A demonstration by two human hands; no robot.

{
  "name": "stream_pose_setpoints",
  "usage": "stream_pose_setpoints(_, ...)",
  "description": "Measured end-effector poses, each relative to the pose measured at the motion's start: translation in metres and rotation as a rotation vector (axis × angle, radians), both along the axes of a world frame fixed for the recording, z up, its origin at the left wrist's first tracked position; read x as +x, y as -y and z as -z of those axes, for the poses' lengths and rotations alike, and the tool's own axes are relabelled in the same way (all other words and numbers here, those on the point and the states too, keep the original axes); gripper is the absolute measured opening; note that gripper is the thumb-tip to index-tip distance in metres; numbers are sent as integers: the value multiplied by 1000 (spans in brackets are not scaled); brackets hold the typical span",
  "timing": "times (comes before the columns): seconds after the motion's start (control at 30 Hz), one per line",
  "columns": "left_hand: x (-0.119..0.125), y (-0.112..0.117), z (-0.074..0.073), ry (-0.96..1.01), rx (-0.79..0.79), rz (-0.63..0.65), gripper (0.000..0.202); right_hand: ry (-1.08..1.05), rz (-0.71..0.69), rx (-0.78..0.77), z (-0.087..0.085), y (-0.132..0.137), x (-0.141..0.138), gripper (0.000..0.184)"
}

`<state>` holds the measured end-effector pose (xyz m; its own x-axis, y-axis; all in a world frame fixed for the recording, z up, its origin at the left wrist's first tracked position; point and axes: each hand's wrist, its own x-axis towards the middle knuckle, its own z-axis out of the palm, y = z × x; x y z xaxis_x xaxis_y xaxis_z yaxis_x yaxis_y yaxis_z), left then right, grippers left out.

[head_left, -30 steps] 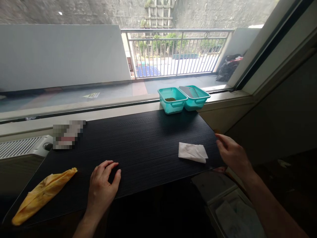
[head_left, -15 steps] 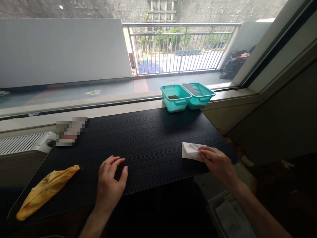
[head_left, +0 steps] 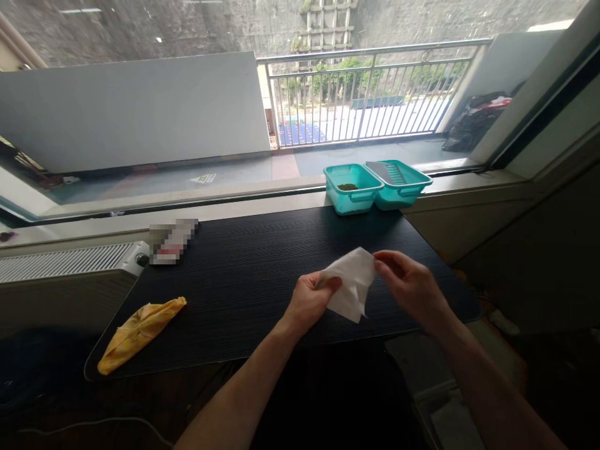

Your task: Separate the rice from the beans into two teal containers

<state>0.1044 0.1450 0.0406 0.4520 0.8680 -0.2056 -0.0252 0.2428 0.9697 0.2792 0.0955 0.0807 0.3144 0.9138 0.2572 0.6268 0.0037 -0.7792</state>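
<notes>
A white paper tissue (head_left: 352, 286) is held up between both hands, above the right part of the black table (head_left: 244, 269). My left hand (head_left: 309, 303) pinches its left side, thumb on top. At the tissue's upper right edge, my right hand (head_left: 412, 284) grips it between thumb and fingertips. The tissue hangs partly unfolded, with creases across it and a loose corner pointing down. Far to the left of both hands lies a folded yellow cloth (head_left: 140, 331).
Two teal plastic baskets (head_left: 356, 199) stand at the table's back right edge; one holds small green grains, the other a grey slotted piece. A blurred-out flat item (head_left: 173, 242) lies at the back left, near a white radiator (head_left: 79, 262). Behind is a window with a balcony railing (head_left: 370, 100).
My left hand has moved right and taken hold of the tissue. The tissue has been lifted off the table and partly opened. The view has shifted a little to the left.
</notes>
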Motion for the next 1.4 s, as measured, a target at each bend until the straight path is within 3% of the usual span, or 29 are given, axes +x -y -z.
stream_pose_setpoints(0.13,-6,-1,-4,27,-216,-26,34,127,19,117,1,8,-17,29)
stream_pose_setpoints(0.3,-13,0,-10,189,-379,118,36,4,-170,-110,10,7,-28,58)
stream_pose_setpoints(0.53,-25,-1,-14,83,-345,366,30,-37,-139,-65,26,-26,-7,29)
stream_pose_setpoints(0.63,-26,-1,-18,88,-381,364,29,42,-66,5,20,-30,-2,24)
stream_pose_setpoints(0.73,-25,-3,-18,97,-394,299,27,94,-16,91,6,-16,-6,22)
stream_pose_setpoints(0.83,-25,-5,-15,123,-389,287,22,85,-189,5,-4,3,-17,26)
stream_pose_setpoints(0.97,-25,-6,-15,68,-268,385,19,22,-464,-266,2,12,-25,40)
stream_pose_setpoints(1.17,-27,-5,-21,-126,152,371,19,3,-450,-287,12,9,-17,28)
stream_pose_setpoints(1.3,-25,-3,-26,-155,295,370,23,-25,-441,-257,9,7,-21,33)
stream_pose_setpoints(1.4,-24,0,-29,-229,373,273,19,-61,-429,-238,9,6,-24,24)
